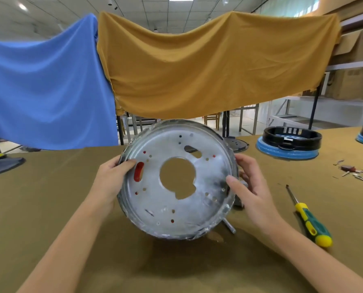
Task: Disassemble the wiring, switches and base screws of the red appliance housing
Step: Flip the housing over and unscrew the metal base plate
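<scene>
A round silver metal pan of the appliance housing (206,178) is tilted up on its edge above the table, its inner face toward me. It has a large central cut-out and several small holes; red shows through a slot on its left side. My left hand (110,178) grips the left rim, thumb on the inner face near the red slot. My right hand (248,185) grips the right rim, thumb over the edge and fingers behind. A short grey metal piece (230,226) sticks out below the pan.
A green-and-yellow screwdriver (309,220) lies on the olive table cloth (49,208) to the right. Loose screws and small parts (358,171) lie further right. A black ring on a blue base (288,142) stands at the back right, and another at the right edge. Blue and mustard cloths hang behind.
</scene>
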{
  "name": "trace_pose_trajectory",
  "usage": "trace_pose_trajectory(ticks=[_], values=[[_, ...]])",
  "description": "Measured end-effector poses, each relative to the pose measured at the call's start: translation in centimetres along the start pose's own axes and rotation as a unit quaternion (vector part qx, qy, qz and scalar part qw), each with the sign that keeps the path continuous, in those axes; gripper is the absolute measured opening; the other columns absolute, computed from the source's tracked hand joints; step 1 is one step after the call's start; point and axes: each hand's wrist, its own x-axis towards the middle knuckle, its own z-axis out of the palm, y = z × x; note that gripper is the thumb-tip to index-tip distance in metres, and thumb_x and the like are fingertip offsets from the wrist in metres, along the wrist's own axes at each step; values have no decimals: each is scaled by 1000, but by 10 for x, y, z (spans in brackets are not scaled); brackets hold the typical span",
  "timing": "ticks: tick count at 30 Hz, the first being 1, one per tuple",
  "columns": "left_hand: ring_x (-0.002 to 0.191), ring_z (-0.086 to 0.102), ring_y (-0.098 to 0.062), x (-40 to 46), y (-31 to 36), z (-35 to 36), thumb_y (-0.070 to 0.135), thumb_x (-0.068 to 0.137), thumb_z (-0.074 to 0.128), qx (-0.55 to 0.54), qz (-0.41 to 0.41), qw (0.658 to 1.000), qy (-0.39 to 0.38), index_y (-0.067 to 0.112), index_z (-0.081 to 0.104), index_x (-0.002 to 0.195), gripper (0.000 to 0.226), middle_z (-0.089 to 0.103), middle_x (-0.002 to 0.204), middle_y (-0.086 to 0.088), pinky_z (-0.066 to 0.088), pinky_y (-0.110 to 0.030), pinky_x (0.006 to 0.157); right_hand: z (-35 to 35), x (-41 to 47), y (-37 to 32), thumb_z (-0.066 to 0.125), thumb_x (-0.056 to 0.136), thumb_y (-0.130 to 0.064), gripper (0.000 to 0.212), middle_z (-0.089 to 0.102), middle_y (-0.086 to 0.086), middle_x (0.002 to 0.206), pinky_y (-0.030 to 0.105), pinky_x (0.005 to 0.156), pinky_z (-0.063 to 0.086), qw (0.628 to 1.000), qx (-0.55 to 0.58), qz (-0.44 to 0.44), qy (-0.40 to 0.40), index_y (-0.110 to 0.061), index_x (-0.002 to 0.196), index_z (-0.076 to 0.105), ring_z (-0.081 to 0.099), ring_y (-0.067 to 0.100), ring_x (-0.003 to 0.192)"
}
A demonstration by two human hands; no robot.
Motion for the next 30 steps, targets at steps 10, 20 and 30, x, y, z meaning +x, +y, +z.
trace_pose_trajectory(ticks=[10, 20, 30], values=[[58, 58, -27, 5, 0, -34, 7, 83, 57, 110, -193, 970, -100, 9, 59, 74, 9, 63, 71, -15, 47, -35, 61, 1, -3, -7, 49, 94, -54, 35, 66, 3, 110, 31, 56, 57, 980, 73, 153, -102, -35, 122, 56, 71, 25, 82], [55, 68, -27, 3, -9, -68, 9, 87, 63, 106, -177, 974, -94, 18, 74, 57, 33, 70, 71, -17, 56, -33, 51, 1, -7, 11, 62, 92, -35, 26, 66, -1, 87, 37, 73, 52, 853, -442, 112, -255, -23, 111, 50, 62, 19, 85], [78, 75, -30, 2, -1, -19, 22, 86, 75, 155, -166, 967, -119, 15, 78, 84, 8, 77, 87, -14, 60, -40, 71, -20, -2, 6, 56, 99, -26, 10, 62, -2, 80, 32, 64, 47, 879, -470, 67, -28, -20, 93, 51, 59, 17, 72]])
